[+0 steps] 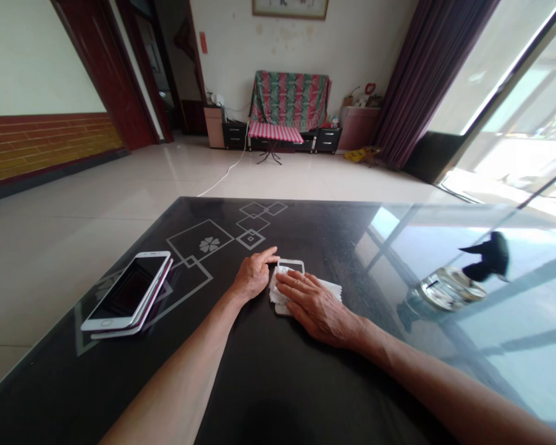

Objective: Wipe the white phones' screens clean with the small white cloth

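Observation:
A small white-framed smartphone (297, 266) lies flat on the dark table, mostly covered by a crumpled white tissue (330, 288). My right hand (315, 306) presses the tissue onto the phone's screen with its fingers laid out over it. At the phone's left edge is my left hand (254, 274), steadying it near the upper corner; its index finger points forward and the other fingers are bent. Part of the left hand's contact with the phone is hidden by the tissue.
Stacked white smartphones (128, 290) lie on the left of the glossy black table (259, 383). To the right stands a clear spray bottle (449, 289) with a black trigger head. Beyond the table are a small pink-striped folding table (275, 131) and a cloth-draped object (291, 99).

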Demonstrator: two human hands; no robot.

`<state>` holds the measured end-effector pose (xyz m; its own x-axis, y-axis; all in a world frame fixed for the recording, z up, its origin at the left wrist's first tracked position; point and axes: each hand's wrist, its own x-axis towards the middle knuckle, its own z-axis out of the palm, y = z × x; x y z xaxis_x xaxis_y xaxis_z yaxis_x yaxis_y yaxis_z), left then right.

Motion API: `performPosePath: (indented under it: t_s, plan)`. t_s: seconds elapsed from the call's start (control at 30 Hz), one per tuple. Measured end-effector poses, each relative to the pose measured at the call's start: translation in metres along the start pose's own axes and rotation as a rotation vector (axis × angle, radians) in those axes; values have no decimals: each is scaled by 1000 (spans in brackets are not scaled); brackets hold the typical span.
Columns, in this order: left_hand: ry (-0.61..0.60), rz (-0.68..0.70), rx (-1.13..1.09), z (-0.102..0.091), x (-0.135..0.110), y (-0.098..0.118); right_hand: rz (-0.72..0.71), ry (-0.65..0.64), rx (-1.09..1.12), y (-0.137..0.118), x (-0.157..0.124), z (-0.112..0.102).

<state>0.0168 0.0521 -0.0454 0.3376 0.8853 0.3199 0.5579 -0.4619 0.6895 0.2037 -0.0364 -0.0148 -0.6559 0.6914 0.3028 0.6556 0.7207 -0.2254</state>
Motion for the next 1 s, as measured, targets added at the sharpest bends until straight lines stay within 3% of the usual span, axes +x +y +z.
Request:
performPosePath:
  t_s: [0.33,0.47,0.73,1.0]
  plan:
    - [4,-7,3,1,0,-1,157,139,-72,38,-1,10]
    - [6,-1,-4,1,0,-1,182,112,-93,33,-1,12]
    - [1,3,4,0,0,1,10,19,-9,10,4,3]
    - [-2,-15,-8,-1,0,3,193,110,-45,35,4,15]
